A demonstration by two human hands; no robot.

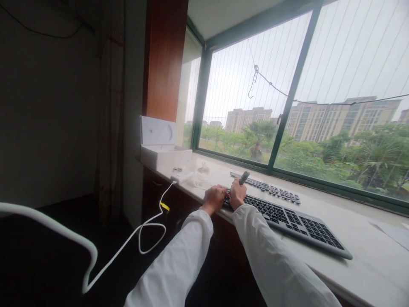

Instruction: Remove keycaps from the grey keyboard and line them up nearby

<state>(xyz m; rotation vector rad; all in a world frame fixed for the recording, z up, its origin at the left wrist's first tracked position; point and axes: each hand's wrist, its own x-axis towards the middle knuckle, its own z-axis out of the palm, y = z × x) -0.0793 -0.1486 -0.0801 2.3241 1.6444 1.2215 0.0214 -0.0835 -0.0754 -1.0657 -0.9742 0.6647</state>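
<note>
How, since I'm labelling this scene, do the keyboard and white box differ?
The keyboard is dark, the box white. The keyboard is low; the box stands taller, lid raised. The left hand and right hand are at the keyboard, not the box. Both objects rest on the counter.

daylight from window (230,89) | hazy glare | wall (47,128) at left dim | edges stretched

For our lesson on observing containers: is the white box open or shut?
Open: the lid stands raised above the white box instead of lying flat over it.
</note>
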